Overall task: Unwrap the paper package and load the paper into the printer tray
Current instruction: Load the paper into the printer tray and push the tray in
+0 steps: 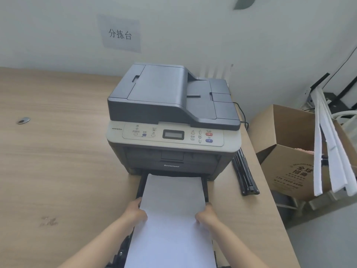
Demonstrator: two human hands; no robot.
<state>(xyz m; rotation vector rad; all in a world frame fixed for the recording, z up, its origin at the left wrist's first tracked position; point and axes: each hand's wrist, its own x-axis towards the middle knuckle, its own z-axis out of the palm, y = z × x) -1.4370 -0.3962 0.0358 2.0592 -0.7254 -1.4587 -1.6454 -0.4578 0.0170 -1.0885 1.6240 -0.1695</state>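
A grey printer point(172, 120) stands on a wooden table point(58, 151). Its black paper tray point(205, 188) is pulled out toward me from the bottom. A white paper stack point(172, 215) lies over the tray, its far edge reaching the printer's slot. My left hand point(136, 211) grips the stack's left edge, and my right hand point(205, 214) grips its right edge. The tray's floor is hidden under the paper. No wrapper is in view.
A folded black stand point(244, 175) lies on the table right of the printer. An open cardboard box point(289, 149) with white foam strips point(328, 151) sits beyond the table's right edge. A paper sign point(119, 33) hangs on the wall.
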